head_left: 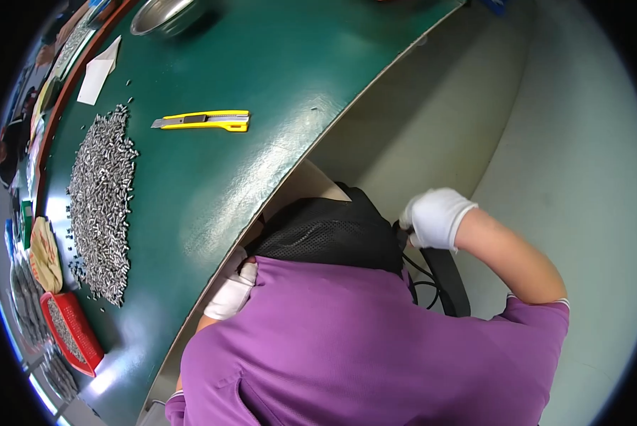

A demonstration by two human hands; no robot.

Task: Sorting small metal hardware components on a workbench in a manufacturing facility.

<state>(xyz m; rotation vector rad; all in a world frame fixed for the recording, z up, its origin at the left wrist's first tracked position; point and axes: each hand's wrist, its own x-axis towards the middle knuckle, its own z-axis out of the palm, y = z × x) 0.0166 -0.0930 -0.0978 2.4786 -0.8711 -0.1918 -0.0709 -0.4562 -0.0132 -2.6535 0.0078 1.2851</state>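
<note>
Both gloved hands are gripping a black mesh bag (329, 231) below the table edge (290, 174): right hand (435, 216) curled on its side, left hand (232, 290) half hidden, grip unclear. Open floor (581, 177) is lying rightward. On the table, a red tray (71, 332) is holding small metal pins.

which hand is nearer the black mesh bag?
Both are close; the left looks nearer. The left hand, in a white glove, presses against the black mesh bag at its lower left edge. The right hand grips at its right edge.
</note>
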